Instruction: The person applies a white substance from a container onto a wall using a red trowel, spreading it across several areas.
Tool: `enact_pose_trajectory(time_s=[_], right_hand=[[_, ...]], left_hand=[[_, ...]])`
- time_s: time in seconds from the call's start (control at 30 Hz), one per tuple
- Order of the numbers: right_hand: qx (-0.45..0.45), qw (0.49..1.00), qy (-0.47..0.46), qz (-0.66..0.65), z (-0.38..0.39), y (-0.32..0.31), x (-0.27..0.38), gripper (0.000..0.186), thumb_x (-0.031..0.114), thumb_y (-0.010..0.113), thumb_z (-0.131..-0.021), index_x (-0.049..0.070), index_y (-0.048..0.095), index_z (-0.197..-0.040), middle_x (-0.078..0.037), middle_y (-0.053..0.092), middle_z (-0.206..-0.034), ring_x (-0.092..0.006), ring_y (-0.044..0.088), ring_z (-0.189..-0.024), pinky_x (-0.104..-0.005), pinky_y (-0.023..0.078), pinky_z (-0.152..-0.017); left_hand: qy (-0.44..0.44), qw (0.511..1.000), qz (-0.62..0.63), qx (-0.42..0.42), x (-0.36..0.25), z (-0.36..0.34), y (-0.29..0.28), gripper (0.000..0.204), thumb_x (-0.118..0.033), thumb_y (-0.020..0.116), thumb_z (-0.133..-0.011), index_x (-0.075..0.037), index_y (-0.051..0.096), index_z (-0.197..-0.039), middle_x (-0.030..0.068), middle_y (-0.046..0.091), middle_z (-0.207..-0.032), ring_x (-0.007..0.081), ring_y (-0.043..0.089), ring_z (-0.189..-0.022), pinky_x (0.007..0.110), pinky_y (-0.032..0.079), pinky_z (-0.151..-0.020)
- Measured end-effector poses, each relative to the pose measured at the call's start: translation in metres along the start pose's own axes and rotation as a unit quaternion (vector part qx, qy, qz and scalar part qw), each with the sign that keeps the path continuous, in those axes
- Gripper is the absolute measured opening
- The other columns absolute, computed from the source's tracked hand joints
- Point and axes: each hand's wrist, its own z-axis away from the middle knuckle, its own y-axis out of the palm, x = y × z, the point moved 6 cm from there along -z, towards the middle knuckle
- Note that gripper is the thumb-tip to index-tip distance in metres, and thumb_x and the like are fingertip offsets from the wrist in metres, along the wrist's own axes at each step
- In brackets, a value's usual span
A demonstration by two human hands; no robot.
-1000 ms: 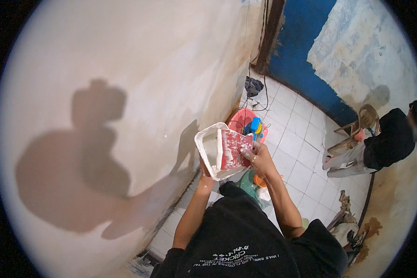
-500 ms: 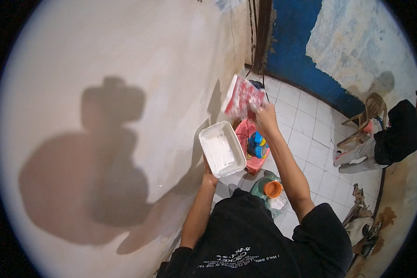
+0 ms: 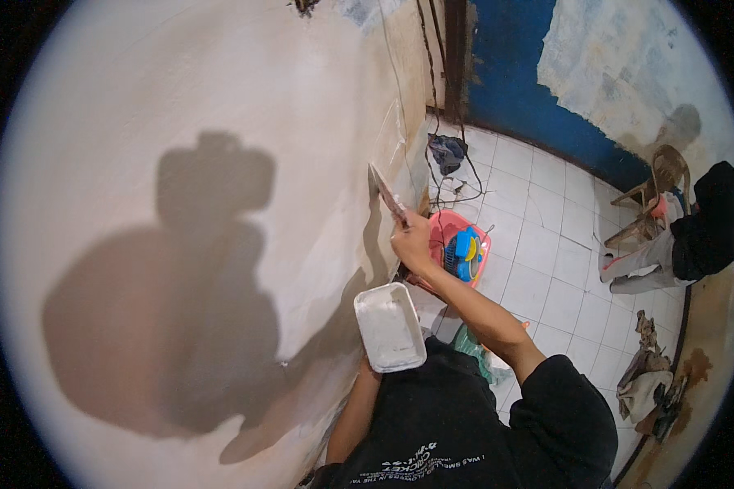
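Observation:
My right hand is closed around a flat, red-and-white putty scraper, seen nearly edge-on. Its far edge meets the pale plastered wall, or comes very close to it. With my left hand I hold up a white rectangular plastic tub beside the wall, near my chest. White paste coats the tub's floor and sides. The fingers of my left hand are mostly hidden beneath and behind the tub.
A pink basin with blue and yellow items stands on the white tiled floor. Cables hang by the corner above a dark cloth. At right, a person is near a brown chair. Below lies a green bag.
My right hand has swung the scraper from above the tub over to the wall, turning it edge-on. The tub has dropped lower, closer to my body.

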Motion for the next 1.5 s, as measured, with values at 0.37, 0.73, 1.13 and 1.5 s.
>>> enact_pose_trajectory(time_s=[0.37, 0.73, 1.13, 1.5], right_hand=[[-0.144, 0.984, 0.031, 0.101, -0.14, -0.014, -0.071, 0.014, 0.005, 0.049, -0.079, -0.003, 0.059, -0.084, -0.025, 0.056, -0.07, -0.041, 0.056, -0.065, -0.0455, 0.041, -0.059], [-0.156, 0.984, -0.027, 0.082, -0.08, -0.039, -0.017, 0.021, 0.008, 0.049, -0.084, -0.001, 0.061, -0.099, -0.023, 0.06, -0.077, -0.0341, 0.059, -0.069, -0.0367, 0.045, -0.064], [-0.02, 0.997, -0.05, 0.057, -0.006, -0.018, 0.034, 0.026, -0.002, 0.051, -0.075, 0.0, 0.062, -0.098, -0.02, 0.054, -0.065, -0.0296, 0.055, -0.055, -0.037, 0.042, -0.053], [-0.138, 0.985, -0.086, 0.052, -0.171, -0.04, -0.029, 0.018, 0.003, 0.049, -0.083, -0.004, 0.061, -0.094, -0.018, 0.058, -0.067, -0.0191, 0.049, -0.056, -0.0348, 0.038, -0.053]], left_hand=[[0.0, 0.997, 0.066, -0.046, 0.026, 0.019, 0.055, 0.073, -0.055, 0.049, -0.083, -0.007, 0.036, -0.135, 0.0188, 0.043, -0.133, 0.0371, 0.047, -0.117, 0.059, 0.042, -0.091], [0.023, 0.995, 0.051, -0.08, 0.02, 0.04, 0.047, 0.069, -0.052, 0.047, -0.086, -0.008, 0.033, -0.137, 0.0204, 0.04, -0.135, 0.0365, 0.048, -0.116, 0.058, 0.039, -0.095], [0.055, 0.997, 0.038, -0.034, 0.019, 0.042, 0.071, 0.071, -0.054, 0.046, -0.086, -0.007, 0.033, -0.137, 0.0197, 0.04, -0.136, 0.0382, 0.048, -0.116, 0.06, 0.039, -0.095], [0.082, 0.992, 0.084, -0.048, 0.016, 0.039, 0.091, 0.069, -0.055, 0.045, -0.086, -0.009, 0.035, -0.137, 0.0195, 0.042, -0.134, 0.0367, 0.045, -0.12, 0.061, 0.033, -0.099]])
